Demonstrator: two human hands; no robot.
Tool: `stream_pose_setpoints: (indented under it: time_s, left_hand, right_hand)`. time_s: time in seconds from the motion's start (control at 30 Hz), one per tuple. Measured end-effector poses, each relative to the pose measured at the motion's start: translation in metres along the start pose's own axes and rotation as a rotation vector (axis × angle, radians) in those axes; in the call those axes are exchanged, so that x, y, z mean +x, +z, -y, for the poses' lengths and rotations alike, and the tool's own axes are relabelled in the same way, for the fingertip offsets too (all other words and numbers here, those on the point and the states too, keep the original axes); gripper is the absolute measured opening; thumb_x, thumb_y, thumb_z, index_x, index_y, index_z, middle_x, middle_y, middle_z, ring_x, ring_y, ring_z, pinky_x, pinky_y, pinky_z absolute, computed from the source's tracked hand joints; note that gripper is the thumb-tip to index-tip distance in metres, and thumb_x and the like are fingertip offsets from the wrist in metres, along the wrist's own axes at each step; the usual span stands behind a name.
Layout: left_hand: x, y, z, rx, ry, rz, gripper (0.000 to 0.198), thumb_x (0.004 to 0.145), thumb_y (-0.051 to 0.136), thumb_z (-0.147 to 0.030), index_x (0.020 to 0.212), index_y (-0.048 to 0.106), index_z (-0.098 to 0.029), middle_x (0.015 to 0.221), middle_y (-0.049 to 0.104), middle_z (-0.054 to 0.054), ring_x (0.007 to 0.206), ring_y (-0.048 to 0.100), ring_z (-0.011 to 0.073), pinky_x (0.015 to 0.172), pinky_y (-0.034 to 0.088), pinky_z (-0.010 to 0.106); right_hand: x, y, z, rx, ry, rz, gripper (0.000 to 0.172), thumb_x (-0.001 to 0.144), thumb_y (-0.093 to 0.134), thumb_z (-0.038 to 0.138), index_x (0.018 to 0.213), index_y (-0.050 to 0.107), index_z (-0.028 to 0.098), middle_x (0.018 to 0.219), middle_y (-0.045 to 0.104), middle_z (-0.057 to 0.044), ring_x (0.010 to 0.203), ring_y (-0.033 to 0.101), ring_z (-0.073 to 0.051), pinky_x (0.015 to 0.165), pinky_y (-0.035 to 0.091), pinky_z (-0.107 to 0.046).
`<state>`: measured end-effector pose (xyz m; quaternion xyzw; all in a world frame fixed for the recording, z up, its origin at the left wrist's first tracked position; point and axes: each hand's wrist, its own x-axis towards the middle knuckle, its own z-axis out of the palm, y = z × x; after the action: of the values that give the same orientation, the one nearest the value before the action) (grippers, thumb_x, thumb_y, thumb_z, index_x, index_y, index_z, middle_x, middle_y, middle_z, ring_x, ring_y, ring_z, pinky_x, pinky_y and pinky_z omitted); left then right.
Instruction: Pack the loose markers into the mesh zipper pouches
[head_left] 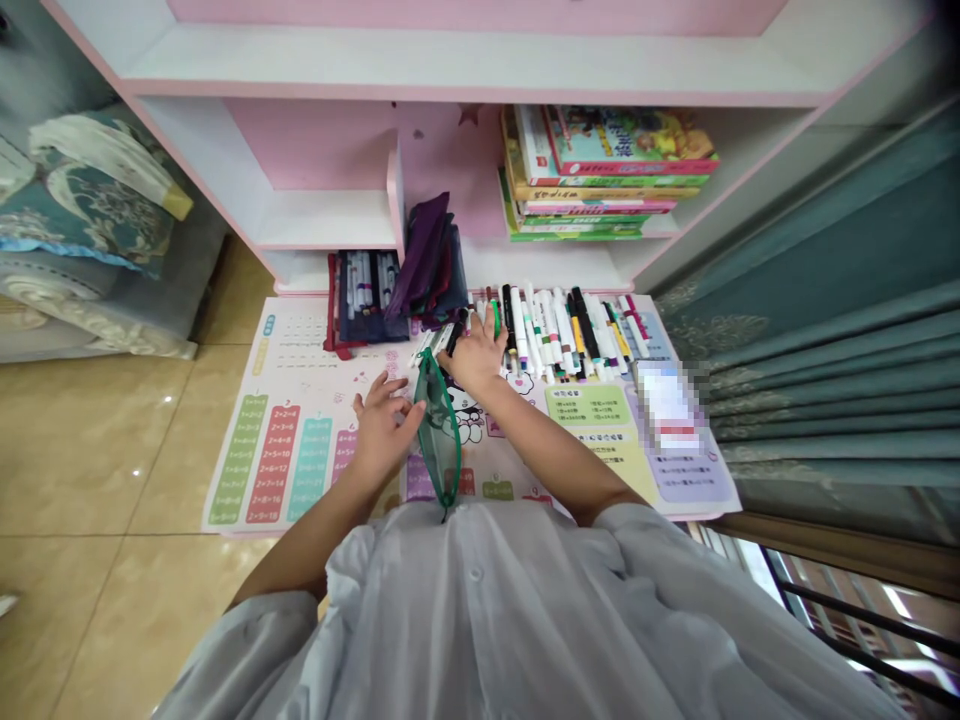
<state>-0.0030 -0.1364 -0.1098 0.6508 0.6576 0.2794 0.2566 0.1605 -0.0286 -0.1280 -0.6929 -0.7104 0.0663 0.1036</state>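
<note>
A green-edged mesh pencil pouch [439, 430] lies between my arms, its zipper edge spread apart. Just left of it is my left hand [386, 425], fingers apart, the thumb close to the pouch's side. My right hand [476, 355] rests over the left end of a row of markers [555, 325], its fingers spread and touching pens there. A green marker [496, 318] shows by its fingertips. Under and beside the thumb lie a few dark and white pens [450, 337], partly hidden by the hand.
Dark blue and red pouches [367, 300] with pens inside lie at the back left, beside a purple pouch [421, 255]. Stacked books [615, 180] fill the right shelf. A phone [670, 405] lies on the printed desk mat [262, 400]. Curtains [810, 350] hang at the right.
</note>
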Motion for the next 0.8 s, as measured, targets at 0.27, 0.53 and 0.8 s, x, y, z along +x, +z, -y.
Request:
stream_pose_setpoints:
  time_s: [0.27, 0.53, 0.8]
  left_hand:
    - [0.000, 0.002, 0.000, 0.003, -0.007, -0.003, 0.031, 0.086, 0.059, -0.036, 0.059, 0.057, -0.020, 0.130, 0.066, 0.007, 0.142, 0.040, 0.0331, 0.114, 0.017, 0.070]
    - [0.000, 0.000, -0.004, -0.019, -0.020, -0.005, 0.032, 0.085, 0.058, -0.036, 0.058, 0.057, -0.020, 0.129, 0.066, 0.006, 0.142, 0.040, 0.0339, 0.114, 0.017, 0.071]
    - [-0.001, 0.000, -0.003, -0.014, 0.011, -0.011, 0.031, 0.087, 0.053, -0.037, 0.062, 0.058, -0.020, 0.131, 0.065, 0.007, 0.144, 0.038, 0.0331, 0.114, 0.014, 0.072]
  right_hand:
    - [0.000, -0.005, -0.002, 0.025, 0.047, 0.044, 0.045, 0.080, 0.064, 0.041, 0.109, 0.074, 0.008, 0.157, 0.036, -0.021, 0.152, 0.013, -0.040, 0.117, 0.016, -0.066]
    - [-0.054, -0.065, -0.013, 0.293, -0.001, -0.122, 0.019, 0.074, 0.066, 0.029, 0.059, 0.067, 0.017, 0.154, 0.044, -0.013, 0.151, 0.020, -0.038, 0.116, 0.024, -0.061]
    - [-0.126, -0.072, 0.005, 0.338, -0.285, 0.047, 0.018, 0.069, 0.066, 0.024, 0.053, 0.063, 0.018, 0.152, 0.047, -0.015, 0.151, 0.023, -0.039, 0.114, 0.024, -0.064]
